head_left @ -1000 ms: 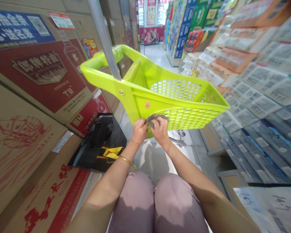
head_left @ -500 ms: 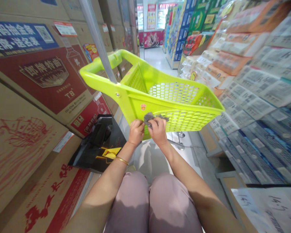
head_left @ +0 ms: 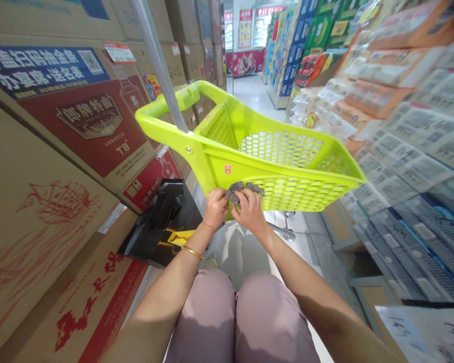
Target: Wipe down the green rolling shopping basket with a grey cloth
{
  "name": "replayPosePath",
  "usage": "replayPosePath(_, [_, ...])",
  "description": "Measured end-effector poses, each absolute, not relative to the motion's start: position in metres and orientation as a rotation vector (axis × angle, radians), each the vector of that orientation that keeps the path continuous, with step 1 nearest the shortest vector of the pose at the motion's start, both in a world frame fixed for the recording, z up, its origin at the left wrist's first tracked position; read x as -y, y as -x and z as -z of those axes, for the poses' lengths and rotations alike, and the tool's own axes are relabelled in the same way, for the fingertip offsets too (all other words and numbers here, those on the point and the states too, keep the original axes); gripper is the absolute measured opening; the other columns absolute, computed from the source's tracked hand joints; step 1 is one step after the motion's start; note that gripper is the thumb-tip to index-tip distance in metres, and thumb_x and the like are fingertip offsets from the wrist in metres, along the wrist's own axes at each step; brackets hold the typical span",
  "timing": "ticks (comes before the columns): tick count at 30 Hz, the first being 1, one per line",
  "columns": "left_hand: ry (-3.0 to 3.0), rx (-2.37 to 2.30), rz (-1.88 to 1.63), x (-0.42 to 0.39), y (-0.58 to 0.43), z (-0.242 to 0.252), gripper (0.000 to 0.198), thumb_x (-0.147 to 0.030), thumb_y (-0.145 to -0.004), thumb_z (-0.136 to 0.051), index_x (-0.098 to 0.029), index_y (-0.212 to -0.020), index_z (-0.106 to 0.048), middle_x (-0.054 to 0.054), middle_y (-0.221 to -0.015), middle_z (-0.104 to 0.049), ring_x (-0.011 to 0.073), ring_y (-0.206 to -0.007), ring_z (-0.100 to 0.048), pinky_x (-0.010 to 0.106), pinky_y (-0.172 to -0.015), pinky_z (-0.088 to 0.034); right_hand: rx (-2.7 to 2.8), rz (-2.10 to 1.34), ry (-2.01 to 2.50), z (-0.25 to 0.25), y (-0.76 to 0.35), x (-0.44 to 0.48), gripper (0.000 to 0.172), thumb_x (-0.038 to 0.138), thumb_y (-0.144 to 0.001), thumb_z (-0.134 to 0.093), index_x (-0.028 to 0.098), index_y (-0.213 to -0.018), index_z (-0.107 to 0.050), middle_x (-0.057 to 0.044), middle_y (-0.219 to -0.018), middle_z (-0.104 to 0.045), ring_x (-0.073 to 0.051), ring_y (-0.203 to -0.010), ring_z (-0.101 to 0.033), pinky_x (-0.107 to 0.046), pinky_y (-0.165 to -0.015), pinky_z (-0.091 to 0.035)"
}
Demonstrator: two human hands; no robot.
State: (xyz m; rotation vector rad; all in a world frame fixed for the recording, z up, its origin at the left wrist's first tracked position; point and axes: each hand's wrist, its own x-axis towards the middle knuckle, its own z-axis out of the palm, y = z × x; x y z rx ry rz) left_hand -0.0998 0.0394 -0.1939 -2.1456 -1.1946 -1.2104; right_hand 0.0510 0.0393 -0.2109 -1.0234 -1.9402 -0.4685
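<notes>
A lime-green plastic shopping basket [head_left: 215,166] on a wheeled frame stands in front of my knees, tilted, with a grey metal pole [head_left: 159,60] rising from its left side. My left hand [head_left: 215,207] and my right hand [head_left: 249,210] are side by side against the basket's near wall. Both are closed on a small grey cloth [head_left: 239,189], which is pressed to the perforated wall just below the red logo. A gold bangle sits on my left wrist.
Stacked cardboard cartons [head_left: 60,151] wall the left side of the aisle. A black bag [head_left: 162,222] lies on the floor beside them. Shelves of packaged goods [head_left: 408,141] run along the right. The tiled aisle [head_left: 249,91] continues ahead to further displays.
The view and basket have shifted slightly right and down. Both hands have stayed on the cloth at the basket's wall, moving only a little.
</notes>
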Motion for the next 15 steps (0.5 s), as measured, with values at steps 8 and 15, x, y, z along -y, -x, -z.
replayPosePath(8, [2.196, 1.204, 1.168, -0.038, 0.102, 0.193, 0.021, -0.011, -0.085, -0.044, -0.017, -0.076, -0.063, 0.006, -0.08, -0.058, 0.0163, -0.078, -0.048, 0.03, -0.068, -0.039, 2.245, 0.619, 0.858, 0.192, -0.089, -0.045, 0.039, 0.017, -0.087, -0.047, 0.03, -0.123, -0.054, -0.007, -0.112, -0.057, -0.016, -0.089, -0.047, -0.031, -0.079, -0.04])
replayPosePath(15, [2.308, 1.109, 1.024, -0.043, 0.113, 0.188, 0.025, -0.014, -0.088, -0.042, -0.019, -0.099, -0.065, 0.006, -0.081, -0.059, 0.0169, -0.08, -0.05, 0.031, -0.066, -0.036, 2.047, 0.752, 0.849, 0.176, -0.095, -0.034, 0.032, 0.031, -0.082, -0.058, 0.031, -0.114, -0.06, -0.006, -0.105, -0.059, -0.025, -0.111, -0.04, -0.042, -0.094, -0.034])
